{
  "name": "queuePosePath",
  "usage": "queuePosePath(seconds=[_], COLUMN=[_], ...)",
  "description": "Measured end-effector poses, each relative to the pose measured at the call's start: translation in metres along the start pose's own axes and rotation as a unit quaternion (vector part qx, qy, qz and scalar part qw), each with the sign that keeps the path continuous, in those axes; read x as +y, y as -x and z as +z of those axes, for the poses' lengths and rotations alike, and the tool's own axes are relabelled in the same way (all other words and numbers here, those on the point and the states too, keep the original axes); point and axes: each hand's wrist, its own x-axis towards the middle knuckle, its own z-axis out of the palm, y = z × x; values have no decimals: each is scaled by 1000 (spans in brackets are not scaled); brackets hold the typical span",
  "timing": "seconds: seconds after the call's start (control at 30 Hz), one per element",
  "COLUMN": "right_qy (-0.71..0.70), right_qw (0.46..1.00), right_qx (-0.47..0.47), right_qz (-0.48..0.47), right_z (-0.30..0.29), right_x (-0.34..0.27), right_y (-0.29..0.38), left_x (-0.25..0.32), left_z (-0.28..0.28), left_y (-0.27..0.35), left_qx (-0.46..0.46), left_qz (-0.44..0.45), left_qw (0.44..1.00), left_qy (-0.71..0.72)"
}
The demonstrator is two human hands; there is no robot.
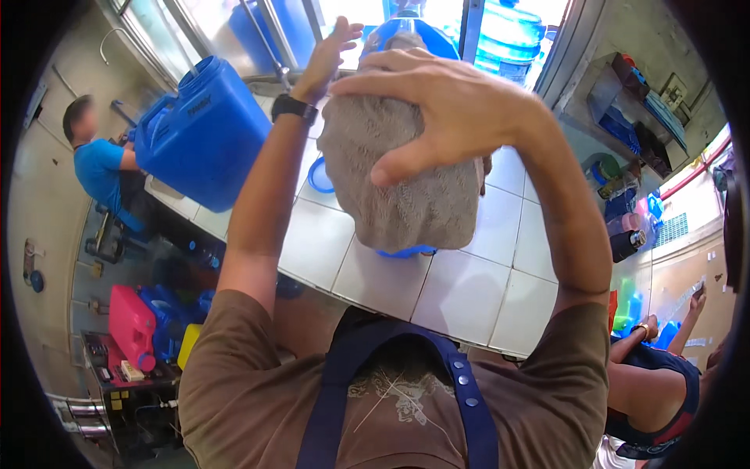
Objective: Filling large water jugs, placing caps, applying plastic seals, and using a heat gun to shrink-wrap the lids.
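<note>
A grey-brown terry towel (404,199) hangs bunched in front of me above the white-tiled counter (375,281). My right hand (445,105) lies across the towel, thumb and fingers spread around a fold of it. Blue plastic (407,252) peeks out under the towel's lower edge; the towel hides the rest. My left hand (328,61), wearing a black wristband (295,109), is raised beyond the towel's left side. Its fingers are apart and hold nothing. A round blue lid or ring (320,176) rests on the tiles, partly behind the towel.
A large blue jerrycan (205,135) stands at the counter's left, a pale tube at its mouth. Behind the counter are a metal faucet (282,73) and a blue water bottle (508,41). One person (102,164) is at the left, another (656,381) close at my right.
</note>
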Motion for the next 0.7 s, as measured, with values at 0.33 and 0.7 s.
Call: queuePosePath(seconds=[0.33,0.7], right_qy=[6,-293], right_qw=[996,859], right_qx=[13,357], right_qz=[90,220], right_z=[-6,130], right_x=[-21,-15], right_y=[7,114], left_x=[-13,-19], left_z=[44,41], left_y=[-17,-1], left_qx=[-69,-49], left_qz=[-55,-53], left_qw=[977,974], left_qy=[192,213])
